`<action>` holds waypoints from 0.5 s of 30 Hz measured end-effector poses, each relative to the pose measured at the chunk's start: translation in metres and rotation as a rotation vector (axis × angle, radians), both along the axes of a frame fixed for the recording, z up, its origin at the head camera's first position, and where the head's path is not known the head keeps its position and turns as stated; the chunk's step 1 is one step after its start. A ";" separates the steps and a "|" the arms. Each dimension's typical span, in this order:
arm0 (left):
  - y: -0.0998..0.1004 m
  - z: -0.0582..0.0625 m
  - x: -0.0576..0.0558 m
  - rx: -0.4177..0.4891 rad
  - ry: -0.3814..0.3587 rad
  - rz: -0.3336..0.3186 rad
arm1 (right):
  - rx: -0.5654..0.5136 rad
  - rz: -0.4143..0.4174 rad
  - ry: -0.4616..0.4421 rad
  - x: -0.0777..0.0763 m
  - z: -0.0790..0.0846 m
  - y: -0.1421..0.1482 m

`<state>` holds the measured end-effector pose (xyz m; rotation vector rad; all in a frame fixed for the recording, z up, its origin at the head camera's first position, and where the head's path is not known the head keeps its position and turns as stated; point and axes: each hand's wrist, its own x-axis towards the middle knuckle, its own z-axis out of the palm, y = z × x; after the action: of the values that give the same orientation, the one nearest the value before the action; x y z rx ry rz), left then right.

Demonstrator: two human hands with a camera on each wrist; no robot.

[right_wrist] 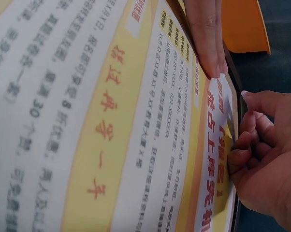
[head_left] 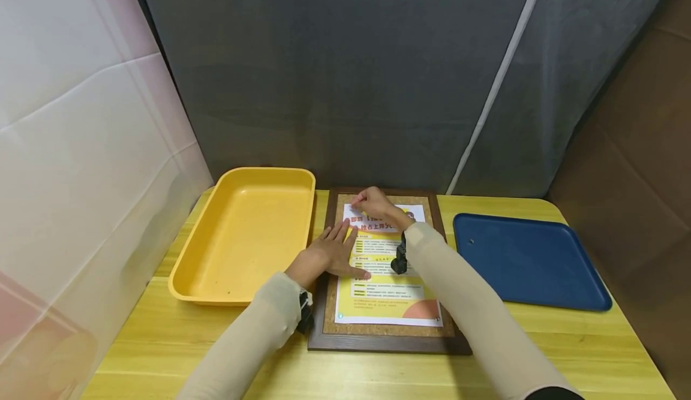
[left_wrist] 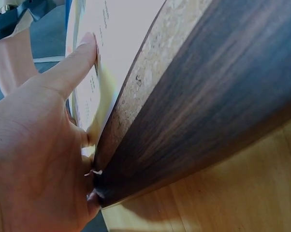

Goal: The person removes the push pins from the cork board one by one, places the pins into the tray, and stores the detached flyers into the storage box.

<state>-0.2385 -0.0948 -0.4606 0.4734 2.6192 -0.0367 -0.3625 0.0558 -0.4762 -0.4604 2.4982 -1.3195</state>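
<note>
A printed yellow and white poster lies on a cork board with a dark wooden frame. My left hand rests with spread fingers on the poster's left side, thumb pointing across the print; in the left wrist view its palm is beside the frame. At the poster's top left corner is my right hand, fingers curled, with a small pale thing at its fingertips. Its kind is too small to tell. Small pins sit in the poster's two lower corners.
A deep yellow tray stands left of the board, its right side close to the frame. To the right lies a shallow blue tray with a tiny object near its left edge. A dark grey curtain hangs behind the wooden table.
</note>
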 end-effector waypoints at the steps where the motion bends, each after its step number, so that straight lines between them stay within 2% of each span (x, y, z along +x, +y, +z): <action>1: 0.000 -0.003 -0.002 -0.003 -0.006 -0.001 | 0.000 -0.001 -0.002 0.000 0.001 0.002; 8: -0.004 -0.026 -0.016 0.004 -0.007 0.013 | -0.009 -0.006 0.000 0.000 0.004 0.010; 15: -0.006 -0.033 -0.022 0.016 0.009 0.012 | -0.005 0.023 0.020 0.002 0.011 0.018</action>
<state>-0.2602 -0.1012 -0.4932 0.4644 2.6324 -0.0143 -0.3605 0.0736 -0.4649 -0.5040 2.4986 -1.3194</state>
